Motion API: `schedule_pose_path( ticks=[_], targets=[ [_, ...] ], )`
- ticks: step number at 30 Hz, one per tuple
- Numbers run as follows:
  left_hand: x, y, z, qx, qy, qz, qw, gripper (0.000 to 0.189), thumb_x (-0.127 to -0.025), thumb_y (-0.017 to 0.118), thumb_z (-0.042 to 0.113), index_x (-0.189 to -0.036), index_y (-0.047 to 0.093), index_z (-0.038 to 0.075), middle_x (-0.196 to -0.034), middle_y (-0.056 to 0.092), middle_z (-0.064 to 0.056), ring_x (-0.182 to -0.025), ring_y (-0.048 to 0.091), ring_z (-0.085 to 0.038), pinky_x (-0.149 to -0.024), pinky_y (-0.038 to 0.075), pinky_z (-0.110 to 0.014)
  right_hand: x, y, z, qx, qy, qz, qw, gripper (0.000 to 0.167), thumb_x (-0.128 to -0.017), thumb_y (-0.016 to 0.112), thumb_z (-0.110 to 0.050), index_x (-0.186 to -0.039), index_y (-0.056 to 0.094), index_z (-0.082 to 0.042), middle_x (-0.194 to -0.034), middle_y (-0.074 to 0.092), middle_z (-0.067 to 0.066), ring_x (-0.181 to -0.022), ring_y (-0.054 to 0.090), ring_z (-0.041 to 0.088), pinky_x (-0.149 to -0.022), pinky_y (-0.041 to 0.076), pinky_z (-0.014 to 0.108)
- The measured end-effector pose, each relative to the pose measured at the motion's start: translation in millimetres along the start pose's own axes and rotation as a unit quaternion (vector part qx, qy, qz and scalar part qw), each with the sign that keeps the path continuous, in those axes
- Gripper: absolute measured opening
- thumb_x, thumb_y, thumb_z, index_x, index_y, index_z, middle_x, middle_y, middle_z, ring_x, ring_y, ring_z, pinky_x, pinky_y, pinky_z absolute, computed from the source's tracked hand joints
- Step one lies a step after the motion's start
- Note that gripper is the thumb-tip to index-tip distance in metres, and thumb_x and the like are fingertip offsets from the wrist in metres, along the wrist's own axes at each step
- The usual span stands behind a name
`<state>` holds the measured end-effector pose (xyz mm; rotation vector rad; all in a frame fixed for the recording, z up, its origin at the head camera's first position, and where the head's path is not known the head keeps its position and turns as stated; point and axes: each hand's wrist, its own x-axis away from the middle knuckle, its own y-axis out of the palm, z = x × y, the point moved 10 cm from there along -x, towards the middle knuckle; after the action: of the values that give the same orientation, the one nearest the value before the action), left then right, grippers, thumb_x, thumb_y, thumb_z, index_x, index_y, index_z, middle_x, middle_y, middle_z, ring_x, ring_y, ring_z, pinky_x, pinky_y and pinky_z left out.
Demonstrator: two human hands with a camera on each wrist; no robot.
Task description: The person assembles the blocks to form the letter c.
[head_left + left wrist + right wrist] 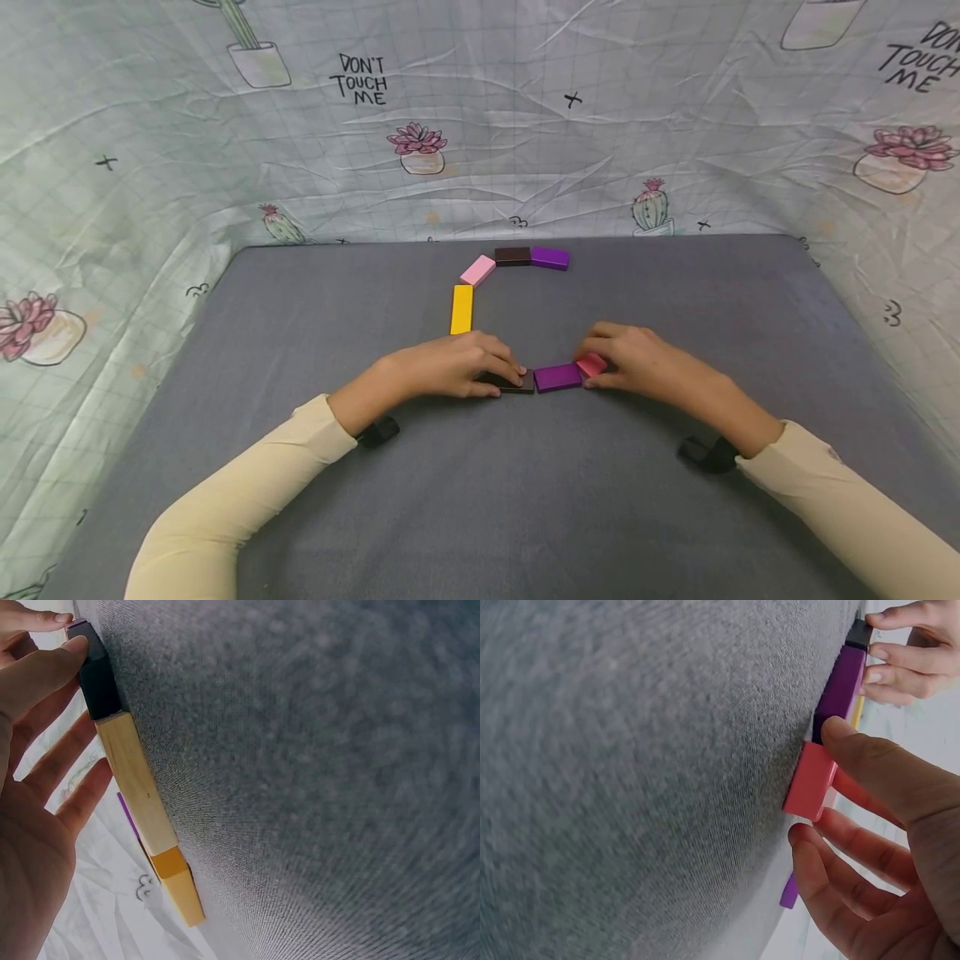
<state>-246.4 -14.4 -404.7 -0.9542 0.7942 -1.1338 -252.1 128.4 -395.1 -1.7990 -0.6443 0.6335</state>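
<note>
My left hand (pixel 465 365) grips a black block (pixel 517 382) near the middle of the table, its thumb on the near side in the left wrist view. A plain wooden block (pixel 139 776) continues the line past that black block; in the head view the hand covers it. Butted against the black block's right end lies a purple block (pixel 558 377). With thumb and fingers, my right hand (pixel 633 358) pinches a coral-red block (pixel 808 780) at the purple block's right end. In the right wrist view the thumb tip overlaps the joint between these two.
Farther back, a yellow block (pixel 462 309), a pink block (pixel 478 271), another black block (pixel 513 257) and another purple block (pixel 550 258) curve round end to end. Grey cloth (pixel 480 500) covers the table. A printed curtain (pixel 510 125) hangs behind and at both sides.
</note>
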Motion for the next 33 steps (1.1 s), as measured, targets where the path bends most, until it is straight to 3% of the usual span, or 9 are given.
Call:
schedule_pose_path(
  ticks=[33],
  targets=[
    [0.0,-0.4,-0.2,0.008,0.005,0.001,1.0000,0.025,-0.093,0.076,0.013,-0.118,0.077,0.014,-0.124,0.070,0.001,-0.118,0.062,-0.015,-0.105,0.047,-0.029,-0.8,4.7,-0.6,-0.001,0.006,-0.007,1.0000,0.029,-0.082,0.087,-0.022,-0.107,0.076,-0.010,-0.103,0.067,0.006,-0.088,0.065,0.018,-0.073,0.057,0.038]
  ],
)
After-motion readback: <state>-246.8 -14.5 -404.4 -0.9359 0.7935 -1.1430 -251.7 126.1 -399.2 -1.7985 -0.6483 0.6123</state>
